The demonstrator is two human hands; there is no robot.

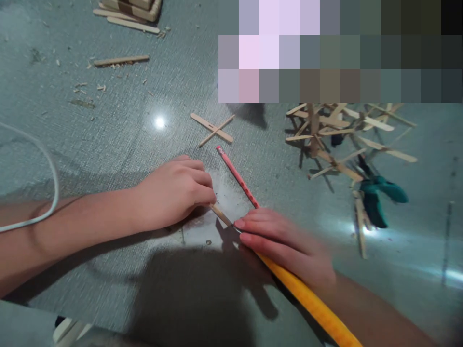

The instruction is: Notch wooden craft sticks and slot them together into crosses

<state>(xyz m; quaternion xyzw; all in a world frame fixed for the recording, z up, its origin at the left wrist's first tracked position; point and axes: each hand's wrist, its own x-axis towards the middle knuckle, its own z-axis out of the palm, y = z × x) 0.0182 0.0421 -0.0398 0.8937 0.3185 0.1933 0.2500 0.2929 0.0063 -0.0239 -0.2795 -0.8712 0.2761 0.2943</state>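
Note:
My left hand [184,185] is closed around a narrow wooden craft stick [221,215], whose end sticks out toward the right. My right hand [282,241] is closed over a long yellow-handled tool [307,291] that runs down to the bottom edge. A thin dark tip shows at the fingertips, touching or very near the stick; the tool's exact kind is hidden. Just beyond the right fingers lies a pink pencil [237,176] with an eraser. Two sticks lie crossed [215,129] above the pencil.
Many craft sticks [336,130] lie piled at the right, beside green-handled pliers or cutters [378,197]. A stick with shavings [121,60] and a stacked stick frame [133,7] are at upper left. A white cable [54,178] crosses my left forearm.

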